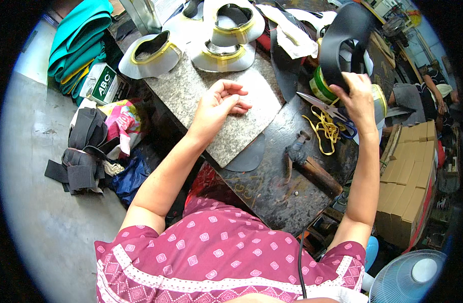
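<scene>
My right hand (360, 98) grips the lower edge of a black curved piece with an oval opening, which looks like a shoe upper (337, 40), above the right side of the workbench. Over a pale speckled slab (176, 96), my left hand (220, 107) is loosely curved, its fingers off the palm and nothing visible in it. Beyond it sit several white-and-grey shoe uppers with yellow-edged openings, among them one upper (153, 56) on the left. Scissors (320, 106) with blue handles lie below my right hand, beside a tangle of yellow tape (323, 132) and a green tin (321, 86).
A wooden-handled hammer (317, 174) lies on the dark bench (277, 202). Left of the bench are folded teal cloth (80, 43), a white-and-green box (103, 83) and dark scraps (82, 166). To the right stand stacked cardboard (405, 171) and a fan (410, 278); another person's arm (436, 93) shows farther off.
</scene>
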{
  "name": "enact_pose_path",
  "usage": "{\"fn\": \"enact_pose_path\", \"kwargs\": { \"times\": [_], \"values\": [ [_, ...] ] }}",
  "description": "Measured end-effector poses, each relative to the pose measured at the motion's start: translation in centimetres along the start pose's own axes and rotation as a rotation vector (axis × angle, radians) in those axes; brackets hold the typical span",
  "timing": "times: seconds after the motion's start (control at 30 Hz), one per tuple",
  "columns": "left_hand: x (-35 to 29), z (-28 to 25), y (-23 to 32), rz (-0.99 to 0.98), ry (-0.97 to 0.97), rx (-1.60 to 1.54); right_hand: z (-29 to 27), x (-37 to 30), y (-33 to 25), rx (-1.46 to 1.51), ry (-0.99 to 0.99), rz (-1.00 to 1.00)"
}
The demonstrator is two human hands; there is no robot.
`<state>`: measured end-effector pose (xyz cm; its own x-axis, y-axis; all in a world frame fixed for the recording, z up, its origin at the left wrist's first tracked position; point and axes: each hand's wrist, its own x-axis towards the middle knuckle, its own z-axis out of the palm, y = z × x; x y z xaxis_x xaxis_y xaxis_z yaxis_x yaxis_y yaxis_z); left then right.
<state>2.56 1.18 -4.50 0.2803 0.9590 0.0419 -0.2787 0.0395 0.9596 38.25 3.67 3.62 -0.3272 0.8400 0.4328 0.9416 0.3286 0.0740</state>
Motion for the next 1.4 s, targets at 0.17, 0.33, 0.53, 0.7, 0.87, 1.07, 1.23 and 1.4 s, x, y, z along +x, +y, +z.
{"fn": "enact_pose_path", "kwargs": {
  "times": [0.17, 0.33, 0.53, 0.7, 0.87, 1.07, 1.23, 1.4],
  "values": [
    [0.2, -0.2, -0.4, -0.023, -0.007, -0.033, 0.7, 0.2, 0.4, 0.088, 0.074, 0.016],
    [0.3, -0.1, -0.5, -0.018, 0.006, -0.020, -1.4, 0.5, -2.4, 0.051, 0.348, 0.005],
    [0.1, 0.2, -0.9, -0.003, -0.029, 0.040, -2.3, 0.4, -9.6, 0.213, 0.216, -0.109],
    [-0.7, 1.0, -1.1, 0.200, 0.159, -0.004, 0.1, 3.7, -14.6, 0.400, 0.050, -0.201],
    [-1.7, 0.1, 0.4, 0.587, 0.514, 0.536, 3.5, 7.5, -17.5, 0.483, 0.099, -0.232],
    [0.7, -4.4, 2.3, 0.796, 0.722, 1.058, 5.9, 7.7, -19.2, 0.319, -0.021, -0.275],
    [3.5, -4.9, 3.2, 0.946, 0.702, 1.236, 6.0, 7.6, -18.6, 0.299, -0.049, -0.294],
    [8.0, -3.7, 5.6, 1.070, 0.497, 1.406, 5.3, 7.1, -17.4, 0.394, -0.073, -0.242]
  ]
}}
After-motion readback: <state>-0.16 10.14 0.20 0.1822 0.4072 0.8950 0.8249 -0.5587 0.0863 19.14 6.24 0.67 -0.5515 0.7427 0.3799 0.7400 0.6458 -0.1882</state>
